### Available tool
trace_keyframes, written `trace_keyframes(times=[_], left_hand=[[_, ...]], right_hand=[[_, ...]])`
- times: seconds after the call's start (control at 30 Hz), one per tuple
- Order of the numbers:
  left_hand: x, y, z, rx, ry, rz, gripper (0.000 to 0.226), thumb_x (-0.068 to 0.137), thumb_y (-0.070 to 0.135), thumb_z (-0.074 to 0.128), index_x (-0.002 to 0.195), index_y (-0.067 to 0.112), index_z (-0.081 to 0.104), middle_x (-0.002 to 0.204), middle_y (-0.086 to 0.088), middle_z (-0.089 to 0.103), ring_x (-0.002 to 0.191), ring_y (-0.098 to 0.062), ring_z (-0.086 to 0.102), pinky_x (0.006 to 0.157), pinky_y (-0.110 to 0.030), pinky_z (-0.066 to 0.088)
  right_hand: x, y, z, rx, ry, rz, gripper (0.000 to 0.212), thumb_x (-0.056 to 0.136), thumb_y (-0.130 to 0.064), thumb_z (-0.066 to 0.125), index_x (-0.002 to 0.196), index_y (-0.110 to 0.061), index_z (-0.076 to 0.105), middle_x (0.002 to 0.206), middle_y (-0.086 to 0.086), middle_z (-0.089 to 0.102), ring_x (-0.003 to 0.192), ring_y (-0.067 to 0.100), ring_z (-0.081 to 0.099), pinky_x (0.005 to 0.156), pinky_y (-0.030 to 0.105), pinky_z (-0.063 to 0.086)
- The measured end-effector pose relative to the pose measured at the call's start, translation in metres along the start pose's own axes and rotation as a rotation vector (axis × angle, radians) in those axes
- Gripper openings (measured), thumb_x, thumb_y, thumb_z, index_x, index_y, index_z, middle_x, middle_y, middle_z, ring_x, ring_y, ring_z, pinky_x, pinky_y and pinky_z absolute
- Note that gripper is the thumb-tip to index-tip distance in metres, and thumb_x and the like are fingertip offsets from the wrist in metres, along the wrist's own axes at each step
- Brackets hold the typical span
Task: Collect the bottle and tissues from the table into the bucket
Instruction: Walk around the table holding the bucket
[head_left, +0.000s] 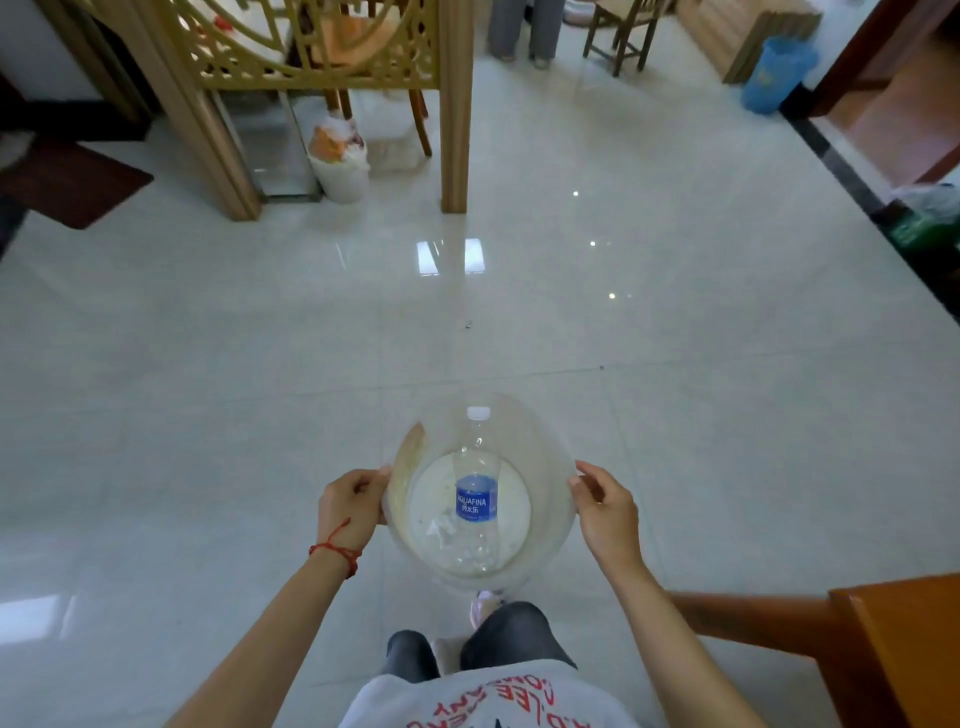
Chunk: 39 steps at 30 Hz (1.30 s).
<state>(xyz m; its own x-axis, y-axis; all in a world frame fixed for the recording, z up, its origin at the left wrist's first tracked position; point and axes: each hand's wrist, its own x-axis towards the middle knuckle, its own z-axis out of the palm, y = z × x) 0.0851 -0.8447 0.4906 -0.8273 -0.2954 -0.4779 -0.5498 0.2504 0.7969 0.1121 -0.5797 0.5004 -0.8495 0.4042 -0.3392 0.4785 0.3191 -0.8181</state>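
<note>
— Where do we stand with the bucket (550, 499)?

— We have it between both hands, carried above the tiled floor (675, 322). Our left hand (350, 506) is curled on the left rim, our right hand (608, 512) on the right rim, fingers partly closed around the edge rather than clenched.

— And the bottle (475, 499)?

— Inside, leaning against the far wall, white cap up near the rim, blue label facing us. Something pale and crumpled lies at the bottom beside it; we think those are the tissues (441, 527), though through the cloudy plastic we can't be sure.

— What worries us from here?

— The hold is only on the thin rim. If we tip the bucket forward while walking, the bottle could slide out cap first. The glossy floor also looks slippery underfoot, and the wooden table edge (893, 639) sits close by our right elbow, so a bump there could jolt our grip.
</note>
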Motion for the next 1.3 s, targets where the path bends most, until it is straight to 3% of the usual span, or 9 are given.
trace_keyframes(times=[0.23,0.4,0.53,0.6,0.83,1.13,1.3], left_hand=[[0.073,0.076,0.052,0.012,-0.011,0.04,0.027,0.086,0.03,0.057,0.079,0.007,0.069,0.084,-0.014,0.069,0.077,-0.03,0.066,0.082,-0.047,0.056],[0.113,0.129,0.089,0.021,-0.065,0.086,0.027,0.087,0.026,0.057,0.086,0.001,0.068,0.087,-0.016,0.067,0.069,-0.023,0.062,0.07,-0.036,0.057],[0.15,0.164,0.118,0.074,-0.146,0.113,0.029,0.086,0.03,0.058,0.082,0.002,0.068,0.082,-0.012,0.067,0.066,-0.022,0.063,0.072,-0.041,0.058],[0.172,0.183,0.136,0.118,-0.2,0.135,0.03,0.086,0.029,0.058,0.082,0.002,0.069,0.081,-0.012,0.067,0.066,-0.023,0.063,0.074,-0.043,0.058],[0.238,0.257,0.207,0.261,-0.439,0.254,0.027,0.087,0.024,0.057,0.085,0.0,0.068,0.082,-0.015,0.066,0.069,-0.026,0.062,0.073,-0.043,0.058],[0.258,0.321,0.313,0.404,-0.769,0.381,0.026,0.087,0.023,0.056,0.085,-0.001,0.066,0.084,-0.016,0.066,0.074,-0.027,0.062,0.067,-0.034,0.055],[0.242,0.336,0.378,0.484,-0.901,0.432,0.028,0.087,0.025,0.056,0.082,0.0,0.067,0.082,-0.017,0.067,0.076,-0.031,0.064,0.073,-0.042,0.057]], right_hand=[[0.098,-0.039,-0.018,0.068,0.03,0.002,0.029,0.091,-0.016,0.052,0.119,-0.01,0.058,0.105,0.002,0.06,0.095,0.016,0.055,0.083,0.026,0.042],[0.151,-0.056,-0.033,0.125,0.1,0.03,0.026,0.09,-0.016,0.053,0.115,-0.011,0.061,0.097,0.0,0.062,0.091,0.017,0.058,0.08,0.026,0.045],[0.186,-0.06,-0.044,0.166,0.187,0.079,0.025,0.089,-0.016,0.054,0.113,-0.012,0.062,0.098,-0.001,0.063,0.093,0.017,0.059,0.083,0.029,0.047],[0.202,-0.061,-0.048,0.193,0.238,0.112,0.025,0.089,-0.017,0.055,0.112,-0.013,0.062,0.097,-0.001,0.064,0.093,0.017,0.06,0.083,0.03,0.048],[0.241,-0.067,-0.06,0.31,0.483,0.227,0.023,0.09,-0.016,0.053,0.112,-0.013,0.062,0.093,-0.003,0.062,0.082,0.004,0.057,0.066,0.013,0.042],[0.247,-0.057,-0.08,0.438,0.82,0.397,0.025,0.091,-0.017,0.052,0.114,-0.013,0.06,0.098,-0.001,0.062,0.093,0.016,0.058,0.083,0.028,0.047],[0.248,-0.038,-0.112,0.465,0.951,0.463,0.025,0.091,-0.017,0.053,0.114,-0.013,0.06,0.102,0.001,0.062,0.097,0.017,0.058,0.087,0.03,0.046]])
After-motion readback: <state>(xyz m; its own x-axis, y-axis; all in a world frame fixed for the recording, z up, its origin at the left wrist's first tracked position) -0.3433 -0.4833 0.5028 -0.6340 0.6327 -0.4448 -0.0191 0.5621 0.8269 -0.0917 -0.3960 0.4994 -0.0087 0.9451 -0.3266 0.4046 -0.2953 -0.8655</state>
